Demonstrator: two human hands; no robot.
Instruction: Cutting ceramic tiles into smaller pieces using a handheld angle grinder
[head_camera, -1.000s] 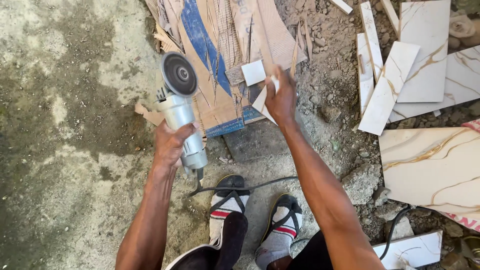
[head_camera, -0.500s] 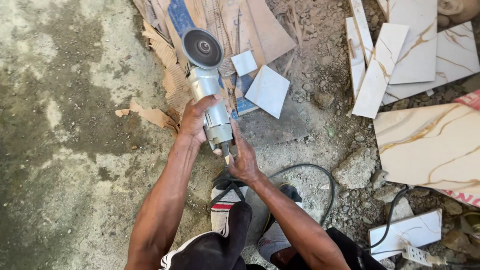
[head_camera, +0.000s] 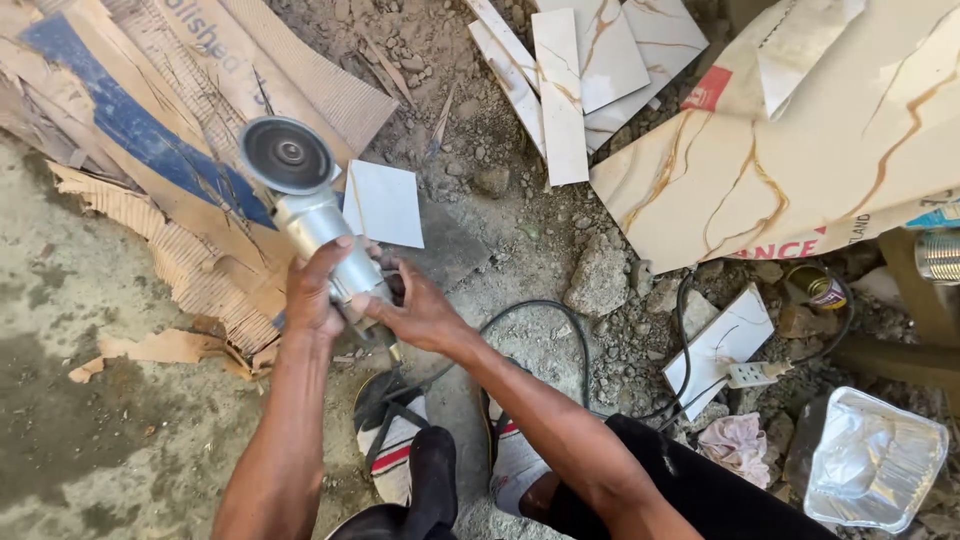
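Both of my hands are on the angle grinder (head_camera: 318, 232). My left hand (head_camera: 318, 290) is wrapped tight around its silver body, fingers curled over the top and thumb underneath. My right hand (head_camera: 418, 312) closes on the rear end of the same body, just behind the left, so the two hands touch. I hold the grinder tilted, its dark round disc (head_camera: 288, 154) pointing up and away from me, above the torn cardboard (head_camera: 150, 130) that lies flat on the ground.

Just right of the grinder's head lies a small square white tile piece (head_camera: 383, 203), resting partly on the cardboard's edge and partly on a grey slab. A black cable (head_camera: 545, 310) runs from under my hands in a loop across the dirt towards a white plug strip (head_camera: 750, 375), which sits against a small white tile offcut (head_camera: 722, 345).

Further off, at the top, several narrow marble-patterned tile strips (head_camera: 560, 95) lie stacked over one another on rubble. A large cream tile with brown veins (head_camera: 800, 150) leans at the upper right. A grey stone (head_camera: 598, 278) sits between the strips and the cable. At lower right are a crumpled foil tray (head_camera: 870, 460) and a pinkish rag (head_camera: 738, 445). My feet in striped sandals (head_camera: 395, 440) stand on the concrete below my hands.
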